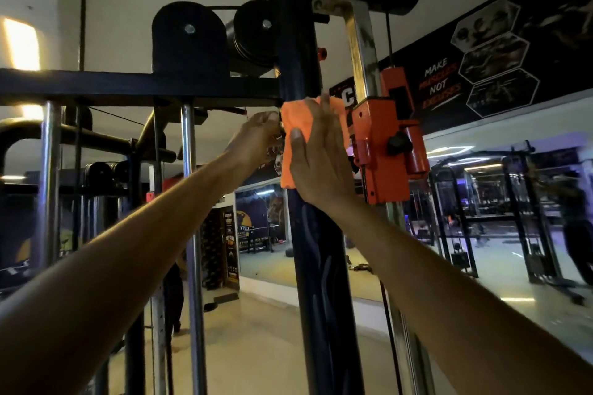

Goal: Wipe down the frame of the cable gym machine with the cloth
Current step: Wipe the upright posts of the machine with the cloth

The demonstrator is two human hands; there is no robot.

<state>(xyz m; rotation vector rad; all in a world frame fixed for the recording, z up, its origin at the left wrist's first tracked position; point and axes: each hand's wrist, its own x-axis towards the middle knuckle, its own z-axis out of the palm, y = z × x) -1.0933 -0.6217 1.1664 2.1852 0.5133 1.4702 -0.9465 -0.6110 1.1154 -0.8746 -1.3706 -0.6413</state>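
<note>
Right hand (pixel 321 157) is pressing the orange cloth (pixel 296 141) flat against the dark vertical post (pixel 321 266) of the cable machine frame, high up, just below the junction with the horizontal crossbar (pixel 138 86). Fingers (pixel 324 115) are lying straight and close together, pointing up over the cloth; thumb is sitting on the cloth's front face. Cloth is wrapping the post's front, with its lower edge hanging just past the palm.

Left hand (pixel 256 138) is reaching to the left edge of the same post, touching the cloth's side. Its fingers are curling in there, but whether they are pinching the cloth or the frame, can't tell.

Orange pulley carriage (pixel 385 144) is sitting just right of the post on a chrome rail (pixel 361 51). Black pulley housings (pixel 189 38) are sitting above the crossbar. A mirror wall (pixel 497 218) is showing behind.
</note>
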